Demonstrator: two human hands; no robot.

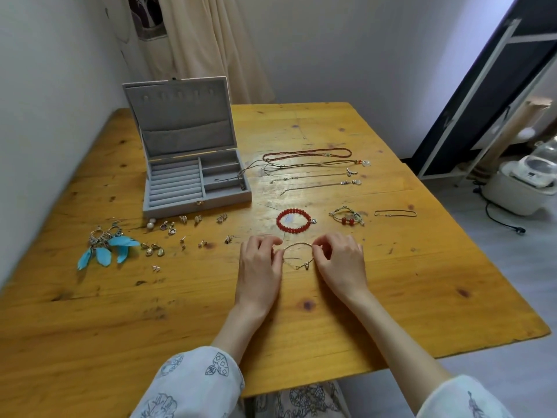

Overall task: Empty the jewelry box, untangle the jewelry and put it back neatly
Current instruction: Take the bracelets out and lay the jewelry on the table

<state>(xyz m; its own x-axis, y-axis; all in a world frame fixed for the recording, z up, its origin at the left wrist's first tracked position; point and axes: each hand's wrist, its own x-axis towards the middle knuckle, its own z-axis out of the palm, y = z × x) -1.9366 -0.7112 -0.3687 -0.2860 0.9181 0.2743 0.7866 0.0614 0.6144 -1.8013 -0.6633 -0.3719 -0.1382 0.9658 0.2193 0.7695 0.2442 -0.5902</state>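
On the wooden table (391,282), far left, lie two feather earrings (107,245) with blue feathers. To their right a scatter of small earrings and studs (180,233) lies in loose rows; an exact count cannot be made. Behind them stands one grey jewelry box (193,182), lid upright, with a cord trailing in its right compartments. At centre, the left hand (260,267) and the right hand (342,262) each pinch one end of a thin gold chain bracelet (298,254), which rests on the table between them. Beyond it lies one red bead bracelet (294,220). Further right are one cord bracelet (346,216) with red beads and one thin chain bracelet (395,213). Behind these, four necklaces (313,168) lie in parallel rows.
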